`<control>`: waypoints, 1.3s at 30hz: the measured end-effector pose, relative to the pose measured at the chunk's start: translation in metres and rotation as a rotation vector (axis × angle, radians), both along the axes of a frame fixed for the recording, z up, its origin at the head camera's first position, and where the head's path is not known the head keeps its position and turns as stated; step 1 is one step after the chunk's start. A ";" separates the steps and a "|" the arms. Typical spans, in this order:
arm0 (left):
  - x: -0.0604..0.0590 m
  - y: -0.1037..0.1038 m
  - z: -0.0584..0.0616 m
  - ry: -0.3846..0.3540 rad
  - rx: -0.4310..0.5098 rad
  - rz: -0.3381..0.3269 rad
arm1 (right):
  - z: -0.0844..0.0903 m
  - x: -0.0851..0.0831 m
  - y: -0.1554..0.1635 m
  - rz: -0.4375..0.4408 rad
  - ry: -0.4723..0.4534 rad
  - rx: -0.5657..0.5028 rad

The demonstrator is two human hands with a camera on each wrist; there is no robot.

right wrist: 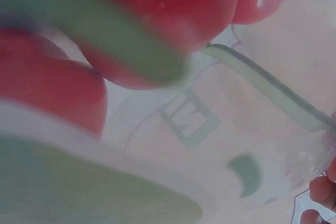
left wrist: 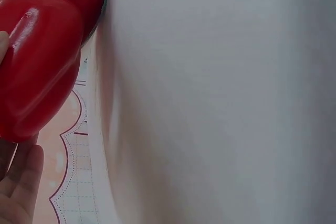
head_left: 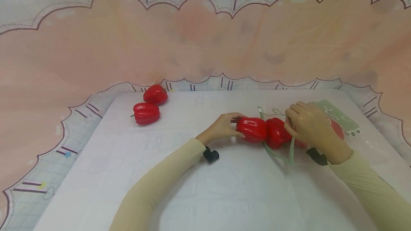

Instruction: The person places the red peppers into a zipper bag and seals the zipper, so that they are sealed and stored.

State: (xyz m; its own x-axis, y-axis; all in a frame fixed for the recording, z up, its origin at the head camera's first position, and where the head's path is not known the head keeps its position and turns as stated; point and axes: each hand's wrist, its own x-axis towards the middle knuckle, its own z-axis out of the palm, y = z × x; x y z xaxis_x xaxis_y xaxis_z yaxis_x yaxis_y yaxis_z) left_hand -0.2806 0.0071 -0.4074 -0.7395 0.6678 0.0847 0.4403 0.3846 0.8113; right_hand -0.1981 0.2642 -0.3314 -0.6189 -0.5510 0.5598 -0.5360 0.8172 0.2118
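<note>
My left hand [head_left: 223, 128] grips a glossy red bell pepper [head_left: 252, 130], thumb on the near side and fingers on the far side. That pepper meets a second red bell pepper [head_left: 277, 133] at the mouth of a clear plastic bag [head_left: 335, 111] with green print and green straps. With curled fingers my right hand [head_left: 306, 126] holds the bag's upper edge, partly hiding it. Another red pepper [head_left: 337, 129] shows through the bag beyond that hand. In the right wrist view, peppers [right wrist: 173, 19] crowd beside a green strap [right wrist: 268, 85].
Two more red bell peppers, one [head_left: 155, 94] behind the other [head_left: 146, 113], lie at the back left of the white-covered table [head_left: 192, 188]. A patterned pink cloth [head_left: 205, 45] hangs behind the table.
</note>
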 end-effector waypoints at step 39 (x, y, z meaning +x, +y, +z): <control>0.003 0.038 0.001 0.014 -0.024 -0.056 | 0.005 0.001 0.000 0.004 0.010 0.073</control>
